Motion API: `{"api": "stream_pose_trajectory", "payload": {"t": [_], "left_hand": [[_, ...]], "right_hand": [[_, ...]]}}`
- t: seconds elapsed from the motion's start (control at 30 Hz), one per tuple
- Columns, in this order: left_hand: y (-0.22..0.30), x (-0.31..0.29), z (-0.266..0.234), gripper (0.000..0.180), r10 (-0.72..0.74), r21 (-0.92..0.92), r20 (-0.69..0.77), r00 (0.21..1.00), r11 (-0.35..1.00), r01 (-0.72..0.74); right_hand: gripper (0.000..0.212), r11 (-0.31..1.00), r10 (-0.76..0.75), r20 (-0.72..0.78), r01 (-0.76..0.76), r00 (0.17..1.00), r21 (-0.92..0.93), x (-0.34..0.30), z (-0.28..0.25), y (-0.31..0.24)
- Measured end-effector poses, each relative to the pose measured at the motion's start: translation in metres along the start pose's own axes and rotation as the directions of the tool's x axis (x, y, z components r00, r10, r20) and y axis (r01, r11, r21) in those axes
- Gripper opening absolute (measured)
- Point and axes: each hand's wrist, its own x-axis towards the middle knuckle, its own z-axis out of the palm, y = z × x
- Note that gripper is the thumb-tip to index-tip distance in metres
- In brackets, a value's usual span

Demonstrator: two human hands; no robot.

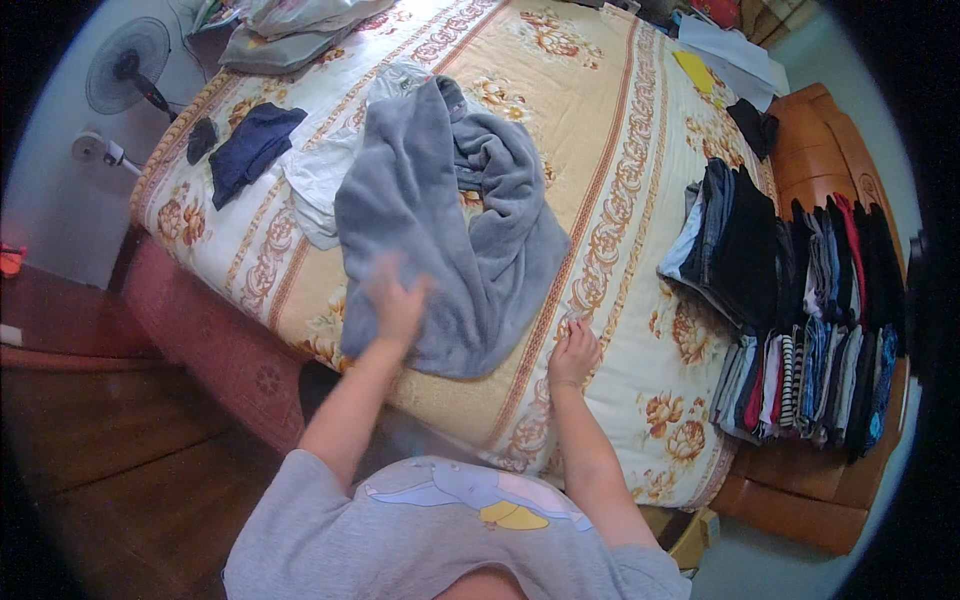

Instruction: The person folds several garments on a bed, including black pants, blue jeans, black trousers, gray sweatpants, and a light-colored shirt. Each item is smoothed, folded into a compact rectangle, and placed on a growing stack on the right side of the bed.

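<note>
A crumpled grey fleece garment (420, 220) lies on the bed in front of me, its upper part curled round into a loop. My left hand (395, 298) is over its lower left part, blurred by motion, with the thumb held apart from the fingers and nothing seen in its grasp. On the patterned bedspread (580, 180), just right of the garment's lower edge, rests my right hand (575, 355), fingers loosely stretched and holding nothing. A white cloth (320, 185) is partly tucked beneath the garment's left side.
Dark blue clothing (255, 150) and a small dark piece (202, 140) lie to the left. Rows of folded clothes (800, 330) stand along the wooden headboard (800, 500) at right. A fan (130, 65) stands beyond the bed's left edge. Bags (290, 40) sit at the far left.
</note>
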Motion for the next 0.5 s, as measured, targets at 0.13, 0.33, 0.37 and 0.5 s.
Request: {"api": "stream_pose_trajectory", "payload": {"t": [0.13,0.33,0.37,0.5], "left_hand": [[-0.080,0.088,0.008,0.086,-0.459,-0.028,0.034,0.888,0.888,0.460],[-0.047,0.106,-0.014,0.100,-0.613,0.362,0.024,0.790,0.742,0.565],[-0.082,0.102,-0.002,0.093,-0.509,0.249,0.066,0.858,0.841,0.480],[-0.096,0.109,-0.002,0.063,-0.414,-0.407,0.335,0.847,0.747,0.526]], "right_hand": [[0.028,0.999,-0.040,0.037,0.039,0.999,0.008,0.007,0.002,-0.005],[0.025,0.989,-0.045,0.060,0.036,0.997,0.143,0.003,0.000,0.007],[0.026,0.976,-0.005,0.096,-0.016,0.995,0.217,0.004,-0.001,0.006],[0.029,0.705,0.230,0.331,-0.391,0.915,0.591,-0.003,-0.002,-0.008]]}}
